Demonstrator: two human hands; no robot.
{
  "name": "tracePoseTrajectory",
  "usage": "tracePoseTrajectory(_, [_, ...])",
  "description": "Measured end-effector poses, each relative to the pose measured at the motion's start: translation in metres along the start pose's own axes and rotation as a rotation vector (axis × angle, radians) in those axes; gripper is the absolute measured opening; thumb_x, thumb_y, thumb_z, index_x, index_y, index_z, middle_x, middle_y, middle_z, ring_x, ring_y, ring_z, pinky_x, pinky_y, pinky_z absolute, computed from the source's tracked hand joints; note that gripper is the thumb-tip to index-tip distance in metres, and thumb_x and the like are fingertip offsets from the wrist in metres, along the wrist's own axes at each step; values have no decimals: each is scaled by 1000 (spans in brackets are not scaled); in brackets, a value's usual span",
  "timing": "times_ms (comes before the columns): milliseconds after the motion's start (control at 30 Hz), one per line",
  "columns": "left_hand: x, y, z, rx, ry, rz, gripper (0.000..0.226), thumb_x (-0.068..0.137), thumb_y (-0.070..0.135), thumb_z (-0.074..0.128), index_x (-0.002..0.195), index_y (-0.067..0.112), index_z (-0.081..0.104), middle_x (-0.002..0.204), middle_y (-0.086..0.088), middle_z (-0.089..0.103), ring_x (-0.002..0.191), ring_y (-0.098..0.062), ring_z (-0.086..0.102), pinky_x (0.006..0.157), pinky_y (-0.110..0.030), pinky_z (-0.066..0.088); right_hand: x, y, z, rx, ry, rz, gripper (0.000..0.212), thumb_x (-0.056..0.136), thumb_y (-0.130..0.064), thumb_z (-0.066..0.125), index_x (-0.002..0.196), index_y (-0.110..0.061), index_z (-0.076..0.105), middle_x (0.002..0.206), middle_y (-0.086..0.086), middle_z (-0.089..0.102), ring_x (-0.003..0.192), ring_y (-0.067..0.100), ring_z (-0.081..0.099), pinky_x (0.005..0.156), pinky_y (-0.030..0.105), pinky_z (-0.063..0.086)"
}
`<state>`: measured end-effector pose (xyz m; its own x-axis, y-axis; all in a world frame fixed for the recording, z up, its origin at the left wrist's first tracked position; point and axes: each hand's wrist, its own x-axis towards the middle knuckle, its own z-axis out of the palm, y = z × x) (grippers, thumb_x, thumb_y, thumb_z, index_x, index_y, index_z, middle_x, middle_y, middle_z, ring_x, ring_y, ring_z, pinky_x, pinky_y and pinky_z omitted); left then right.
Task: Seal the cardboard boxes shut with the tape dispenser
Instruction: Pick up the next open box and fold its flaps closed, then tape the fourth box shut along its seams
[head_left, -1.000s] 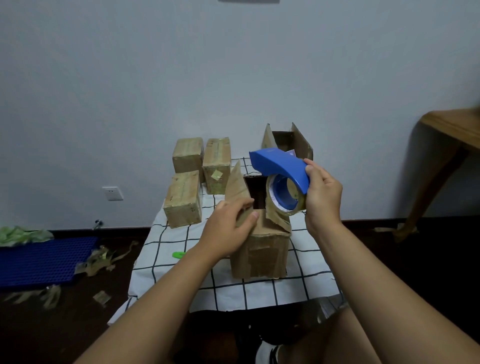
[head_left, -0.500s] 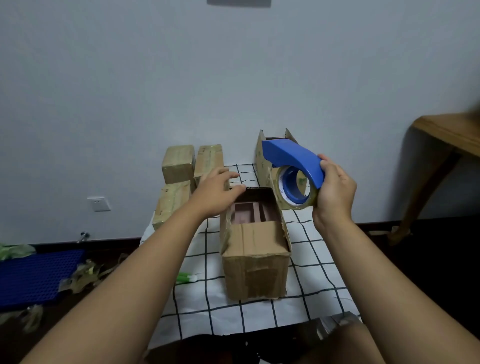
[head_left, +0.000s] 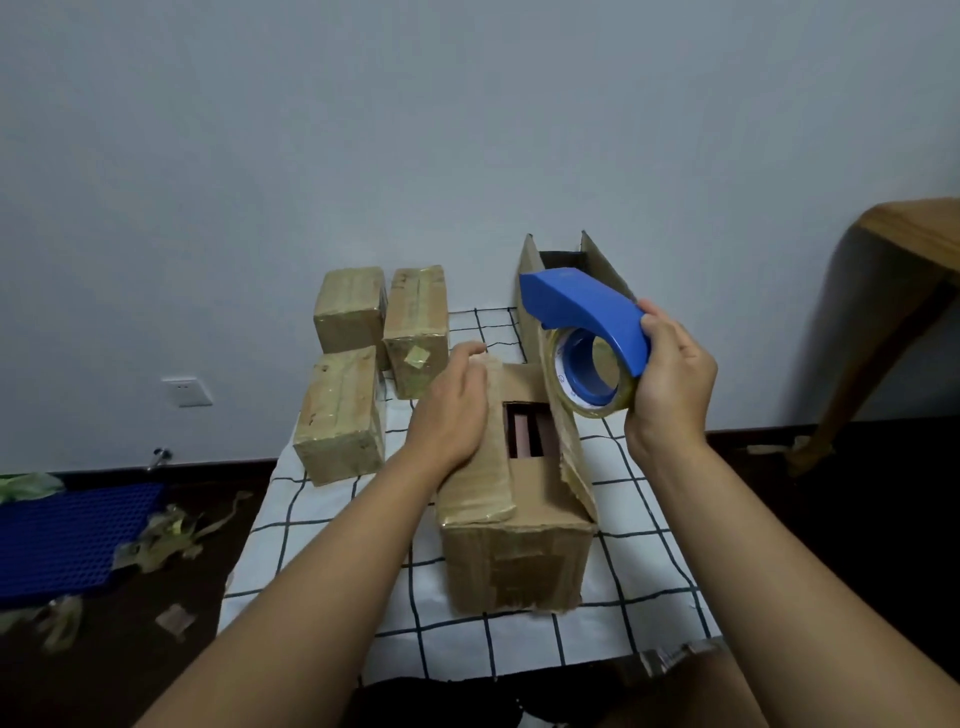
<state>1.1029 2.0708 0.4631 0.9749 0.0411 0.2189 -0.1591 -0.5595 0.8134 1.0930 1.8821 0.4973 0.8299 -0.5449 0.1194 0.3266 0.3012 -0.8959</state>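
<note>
A brown cardboard box (head_left: 514, 551) stands in the middle of the checked cloth, its top partly open with a dark gap showing between the flaps. My left hand (head_left: 452, 410) lies flat with straight fingers on the box's left flap, pressing it down. The right flap leans up at an angle. My right hand (head_left: 670, 384) grips the blue tape dispenser (head_left: 587, 322), with its roll of clear tape, in the air above the box's right side.
Three taped boxes (head_left: 340, 415) sit at the back left of the white checked cloth (head_left: 322, 509). An open box (head_left: 566, 270) stands by the wall. On the floor at left lie a blue mat (head_left: 67, 535) and tape scraps. A wooden table (head_left: 914, 244) is at right.
My left hand has come down from above the open box onto its left flap and folded it flat. The dispenser has stayed in my right hand, raised over the box.
</note>
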Motion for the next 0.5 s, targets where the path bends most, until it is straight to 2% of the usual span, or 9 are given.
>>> tracePoseTrajectory(67, [-4, 3, -4, -23, -72, -31, 61, 88, 70, 23, 135, 38, 42, 137, 6, 54, 125, -17, 50, 91, -36, 36, -4, 3, 1, -7, -2, 12, 21, 96, -18, 60, 90, -29, 76, 97, -5, 75, 90, 10, 71, 68, 18, 54])
tracePoseTrajectory(133, [-10, 8, -3, 89, -146, -18, 81, 79, 84, 25, 144, 37, 34, 147, 5, 46, 136, -20, 39, 106, -46, 32, -10, 7, 2, -24, -23, 25, 27, 96, -17, 59, 84, -32, 77, 90, -10, 75, 82, 5, 70, 66, 17, 53])
tracePoseTrajectory(233, [-17, 9, -1, 283, -225, -31, 95, 72, 87, 38, 151, 40, 16, 156, 5, 32, 146, -20, 16, 113, -55, 19, -18, 15, 2, -52, -54, 39, 34, 96, -17, 58, 77, -36, 78, 83, -13, 74, 79, 3, 67, 70, 21, 57])
tracePoseTrajectory(300, [-20, 7, 0, 343, -270, -12, 95, 77, 74, 53, 153, 38, 9, 158, 6, 26, 146, -22, 14, 113, -54, 22, -20, 17, 2, -61, -46, 42, 29, 97, -17, 57, 83, -35, 76, 86, -12, 73, 79, 4, 67, 71, 21, 56])
tracePoseTrajectory(367, [-24, 7, 0, 362, -256, 30, 91, 80, 65, 60, 152, 37, 13, 157, 6, 26, 144, -24, 19, 112, -51, 29, -20, 17, 1, -71, -48, 42, 24, 98, -19, 57, 89, -34, 74, 93, -9, 73, 81, 4, 68, 69, 19, 55])
tracePoseTrajectory(433, [-26, 9, 1, 380, -235, 41, 80, 82, 63, 60, 148, 41, 20, 155, 6, 24, 142, -24, 22, 108, -49, 33, -21, 16, -2, -74, -42, 37, 24, 99, -19, 57, 90, -34, 74, 94, -8, 73, 84, 6, 68, 71, 20, 56])
tracePoseTrajectory(500, [-29, 10, 2, 404, -255, 27, 66, 85, 62, 56, 143, 46, 29, 155, 7, 21, 143, -22, 17, 107, -49, 32, -22, 13, -5, -59, -28, 31, 27, 98, -19, 57, 86, -35, 75, 92, -10, 73, 84, 6, 68, 69, 20, 56])
